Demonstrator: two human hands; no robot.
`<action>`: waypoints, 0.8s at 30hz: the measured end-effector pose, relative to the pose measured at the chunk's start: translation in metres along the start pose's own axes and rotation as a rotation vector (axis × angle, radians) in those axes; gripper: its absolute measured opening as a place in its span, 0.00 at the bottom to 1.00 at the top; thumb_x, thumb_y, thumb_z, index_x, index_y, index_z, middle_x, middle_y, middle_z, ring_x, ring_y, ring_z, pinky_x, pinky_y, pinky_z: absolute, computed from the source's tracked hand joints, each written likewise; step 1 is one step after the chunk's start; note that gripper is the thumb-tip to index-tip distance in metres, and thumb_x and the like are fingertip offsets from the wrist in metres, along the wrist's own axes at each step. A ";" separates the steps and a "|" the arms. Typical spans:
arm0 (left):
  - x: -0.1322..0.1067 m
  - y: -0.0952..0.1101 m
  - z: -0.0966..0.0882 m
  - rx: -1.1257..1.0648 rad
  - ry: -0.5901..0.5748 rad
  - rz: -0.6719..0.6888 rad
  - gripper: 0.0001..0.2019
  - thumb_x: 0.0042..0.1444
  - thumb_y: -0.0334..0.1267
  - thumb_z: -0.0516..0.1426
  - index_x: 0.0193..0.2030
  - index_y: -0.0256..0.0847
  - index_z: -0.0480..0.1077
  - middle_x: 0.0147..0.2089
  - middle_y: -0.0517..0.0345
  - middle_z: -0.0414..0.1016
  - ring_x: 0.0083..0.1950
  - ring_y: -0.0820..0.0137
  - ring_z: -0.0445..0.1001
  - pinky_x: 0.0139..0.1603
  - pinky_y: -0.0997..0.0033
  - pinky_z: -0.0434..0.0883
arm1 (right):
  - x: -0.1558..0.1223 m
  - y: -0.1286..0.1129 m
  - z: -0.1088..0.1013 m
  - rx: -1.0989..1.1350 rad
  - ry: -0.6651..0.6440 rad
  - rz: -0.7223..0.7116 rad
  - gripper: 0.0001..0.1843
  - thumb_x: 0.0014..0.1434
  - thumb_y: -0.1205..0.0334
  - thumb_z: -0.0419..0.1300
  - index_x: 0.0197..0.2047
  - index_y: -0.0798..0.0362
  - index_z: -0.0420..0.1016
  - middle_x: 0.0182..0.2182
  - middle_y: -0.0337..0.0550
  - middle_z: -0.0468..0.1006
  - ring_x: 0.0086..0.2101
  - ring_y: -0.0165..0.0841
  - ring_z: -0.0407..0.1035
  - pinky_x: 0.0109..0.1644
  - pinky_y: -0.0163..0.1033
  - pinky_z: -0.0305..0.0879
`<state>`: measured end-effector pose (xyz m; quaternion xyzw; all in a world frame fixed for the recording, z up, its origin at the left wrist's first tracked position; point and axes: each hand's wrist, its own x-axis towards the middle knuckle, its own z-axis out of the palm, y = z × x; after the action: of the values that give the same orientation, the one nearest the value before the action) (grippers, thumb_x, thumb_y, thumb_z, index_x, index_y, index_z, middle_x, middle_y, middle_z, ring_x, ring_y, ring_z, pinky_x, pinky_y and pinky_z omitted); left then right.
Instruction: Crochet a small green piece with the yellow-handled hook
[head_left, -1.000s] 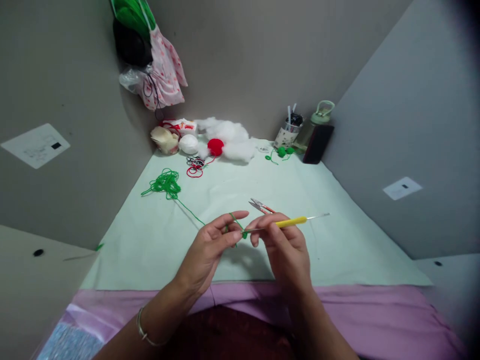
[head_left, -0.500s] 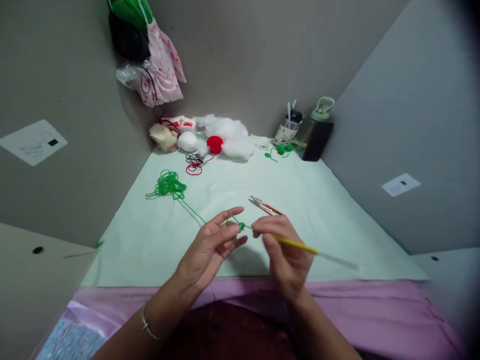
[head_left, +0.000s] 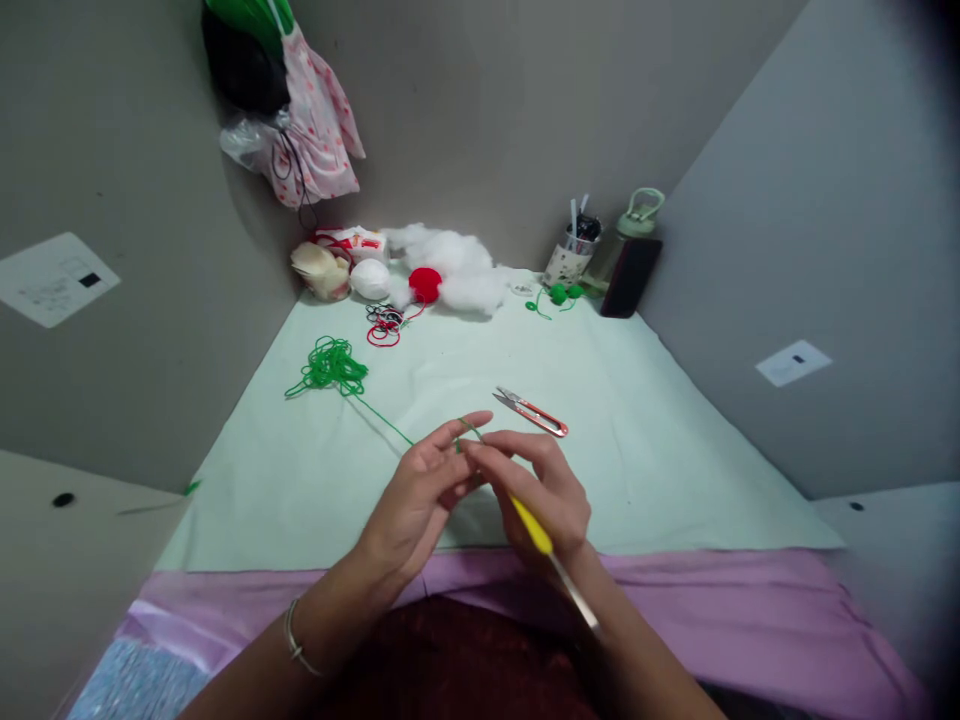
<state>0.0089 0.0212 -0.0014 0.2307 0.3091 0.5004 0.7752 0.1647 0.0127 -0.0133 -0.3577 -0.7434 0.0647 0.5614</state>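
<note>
My left hand (head_left: 420, 495) pinches a small green crochet piece, with the green yarn strand (head_left: 382, 420) looped over its forefinger. That strand runs back to a loose heap of green yarn (head_left: 330, 365) on the pale green mat (head_left: 660, 440). My right hand (head_left: 544, 490) grips a yellow-handled crochet hook (head_left: 534, 528), its tip at the work between my fingers and its metal end pointing back toward me. Both hands meet just above the mat's near edge. The green piece itself is mostly hidden by my fingers.
Orange-handled thread snips (head_left: 532, 411) lie just beyond my hands. At the back stand white stuffing (head_left: 457, 265), a red yarn ball (head_left: 425, 284), a white ball (head_left: 371, 279), red and black thread (head_left: 384, 325), small green pieces (head_left: 559, 294), a pen cup (head_left: 568, 258), a bottle (head_left: 626, 240). A bag (head_left: 300, 130) hangs on the wall.
My right hand has swung the hook round: its metal end, which pointed right, now points down toward me. Both hands have drawn closer together over the green piece.
</note>
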 end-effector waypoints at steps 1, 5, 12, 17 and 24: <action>0.001 0.002 -0.001 -0.053 -0.005 -0.043 0.23 0.49 0.36 0.74 0.53 0.38 0.82 0.31 0.63 0.73 0.32 0.77 0.68 0.50 0.70 0.72 | 0.001 0.001 -0.001 0.043 0.021 0.048 0.18 0.66 0.73 0.62 0.53 0.44 0.84 0.43 0.46 0.83 0.42 0.37 0.78 0.43 0.43 0.78; 0.001 0.005 -0.001 -0.092 0.014 -0.019 0.15 0.50 0.33 0.72 0.46 0.37 0.83 0.26 0.69 0.65 0.25 0.82 0.58 0.56 0.63 0.74 | 0.006 0.005 -0.006 0.430 0.127 0.367 0.11 0.70 0.68 0.59 0.45 0.46 0.83 0.34 0.40 0.79 0.32 0.31 0.72 0.40 0.42 0.74; -0.003 -0.002 -0.001 0.138 -0.043 0.085 0.20 0.54 0.37 0.70 0.55 0.44 0.81 0.38 0.59 0.74 0.45 0.67 0.73 0.60 0.61 0.66 | 0.007 0.006 -0.003 0.568 0.014 0.426 0.09 0.69 0.66 0.62 0.45 0.45 0.85 0.38 0.41 0.83 0.36 0.32 0.75 0.41 0.40 0.74; -0.003 0.003 -0.003 0.162 -0.024 0.075 0.20 0.55 0.38 0.69 0.55 0.44 0.82 0.37 0.59 0.74 0.42 0.68 0.71 0.53 0.65 0.66 | 0.007 0.003 -0.009 0.612 -0.019 0.431 0.11 0.73 0.65 0.56 0.45 0.49 0.80 0.38 0.42 0.83 0.31 0.31 0.75 0.38 0.40 0.76; -0.004 -0.002 -0.002 0.111 0.000 0.120 0.25 0.52 0.37 0.72 0.58 0.44 0.80 0.34 0.63 0.74 0.38 0.75 0.70 0.47 0.74 0.67 | -0.001 -0.003 -0.006 -0.126 -0.101 -0.132 0.17 0.66 0.74 0.61 0.54 0.49 0.81 0.44 0.47 0.83 0.42 0.35 0.79 0.44 0.40 0.78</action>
<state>0.0080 0.0168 -0.0031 0.2916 0.3219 0.5281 0.7297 0.1690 0.0077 -0.0107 -0.3391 -0.7954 -0.0013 0.5024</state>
